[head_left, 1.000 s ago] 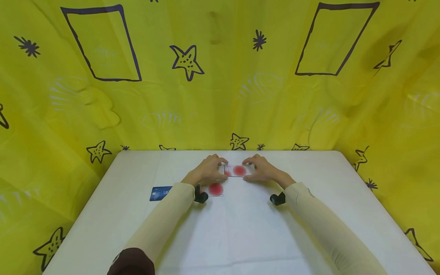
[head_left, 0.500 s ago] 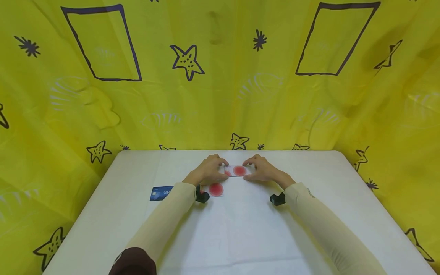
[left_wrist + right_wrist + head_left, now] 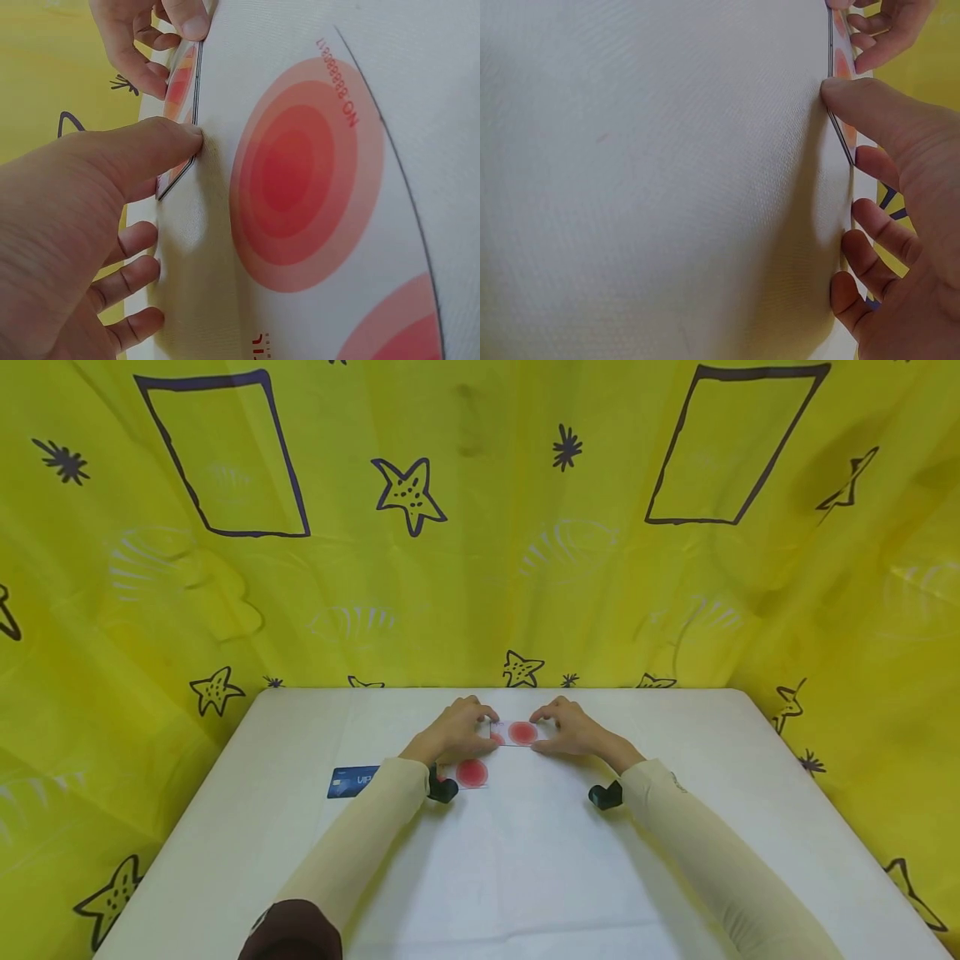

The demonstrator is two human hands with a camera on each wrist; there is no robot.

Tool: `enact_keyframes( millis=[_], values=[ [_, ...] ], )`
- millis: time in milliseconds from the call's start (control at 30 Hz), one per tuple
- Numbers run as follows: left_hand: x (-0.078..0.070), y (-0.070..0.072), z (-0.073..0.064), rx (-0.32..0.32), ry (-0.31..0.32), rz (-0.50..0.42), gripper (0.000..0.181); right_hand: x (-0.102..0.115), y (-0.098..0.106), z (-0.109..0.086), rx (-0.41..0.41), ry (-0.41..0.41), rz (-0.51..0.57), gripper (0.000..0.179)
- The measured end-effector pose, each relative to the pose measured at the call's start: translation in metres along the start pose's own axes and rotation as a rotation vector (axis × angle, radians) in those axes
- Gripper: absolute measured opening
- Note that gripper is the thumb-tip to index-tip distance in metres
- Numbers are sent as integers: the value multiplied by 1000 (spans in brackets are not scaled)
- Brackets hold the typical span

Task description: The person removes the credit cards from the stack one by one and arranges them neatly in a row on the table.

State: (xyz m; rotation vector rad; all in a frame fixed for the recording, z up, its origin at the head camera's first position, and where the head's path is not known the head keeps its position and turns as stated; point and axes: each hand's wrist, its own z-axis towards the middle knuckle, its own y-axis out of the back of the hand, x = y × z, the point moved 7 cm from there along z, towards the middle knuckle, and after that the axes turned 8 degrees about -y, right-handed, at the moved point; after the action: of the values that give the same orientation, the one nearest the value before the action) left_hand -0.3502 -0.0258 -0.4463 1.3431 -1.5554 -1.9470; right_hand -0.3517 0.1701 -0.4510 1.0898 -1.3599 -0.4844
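Only the left sleeve [image 3: 356,839] sits slightly further right than earlier; left hand [image 3: 452,732] and right hand [image 3: 576,731] both pinch the red-circled card [image 3: 522,732], just below frame centre. Squaring it seems the step; next calls for steady pressure.

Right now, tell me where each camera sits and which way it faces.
Head: worn on the head, facing forward and down at the table, pinched card and yellow backdrop; left hand, right hand and both sleeves show.
Left wrist: on that wrist, facing the pinched card past a nearer card; left hand close, right hand beyond.
Right wrist: on that wrist, facing the pinched card across the table; right hand close, left hand beyond.
Shared: both wrist views show the pinched card and both hands.
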Motion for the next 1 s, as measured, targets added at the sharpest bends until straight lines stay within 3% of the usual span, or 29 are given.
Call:
enact_keyframes(
  millis=[800,1000],
  values=[
    [4,-1,9,23,43,-77,40,1,0,2,-1,30,-36,42],
    [2,1,11,22,23,-73,40,5,4,-1,-5,52,-30,41]
  ],
)
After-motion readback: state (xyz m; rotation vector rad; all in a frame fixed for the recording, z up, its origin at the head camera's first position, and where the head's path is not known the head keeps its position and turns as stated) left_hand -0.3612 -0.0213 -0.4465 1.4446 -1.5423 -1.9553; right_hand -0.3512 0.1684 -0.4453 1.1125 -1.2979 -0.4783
